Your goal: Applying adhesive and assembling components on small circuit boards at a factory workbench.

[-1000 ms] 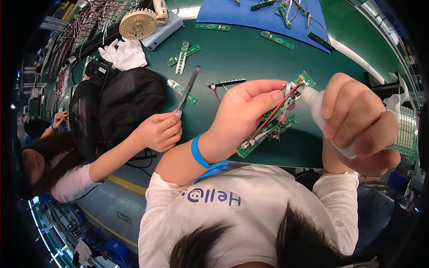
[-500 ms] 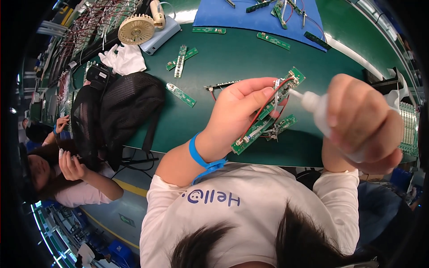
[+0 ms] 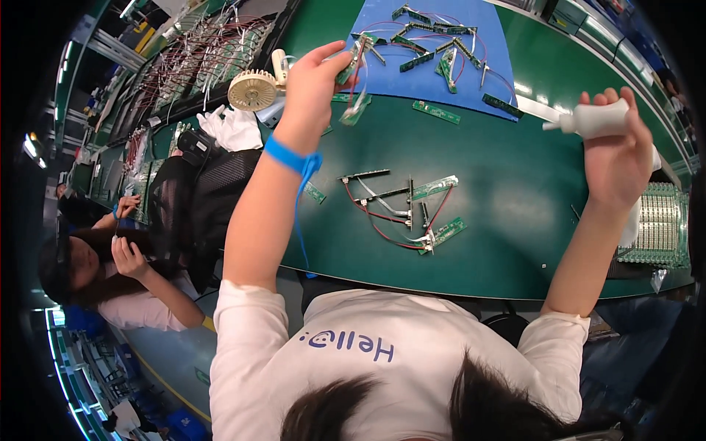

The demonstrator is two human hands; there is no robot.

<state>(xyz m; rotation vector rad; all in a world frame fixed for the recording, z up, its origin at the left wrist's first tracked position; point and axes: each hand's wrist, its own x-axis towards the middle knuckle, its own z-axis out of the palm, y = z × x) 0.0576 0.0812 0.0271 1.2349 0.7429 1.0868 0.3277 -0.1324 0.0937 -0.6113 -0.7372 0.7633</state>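
My left hand (image 3: pixel 315 84), raised at the far left of the blue mat, pinches a green circuit board (image 3: pixel 357 62) with wires and another small board dangling below it. A blue strap (image 3: pixel 293 156) is around that wrist. Out to the right, my right hand (image 3: pixel 618 165) is closed on a white squeeze bottle (image 3: pixel 599 121), its thin nozzle turned left. Between my arms, on the green table, lie wired circuit boards (image 3: pixel 435 188) joined by red, black and white leads. One loose board (image 3: pixel 437 112) lies close to the mat.
The blue mat (image 3: pixel 382 77) bears several wired boards. A beige fan (image 3: pixel 252 90), white gloves (image 3: pixel 232 130) and a black mesh bag (image 3: pixel 202 198) are at the left. Green board panels (image 3: pixel 654 228) are stacked at the right. A co-worker (image 3: pixel 132 275) sits at the left.
My left hand has moved away and left with a board, toward the mat. The bottle has drawn back to the far right, off the boards. Wired boards now lie on the table in front of me.
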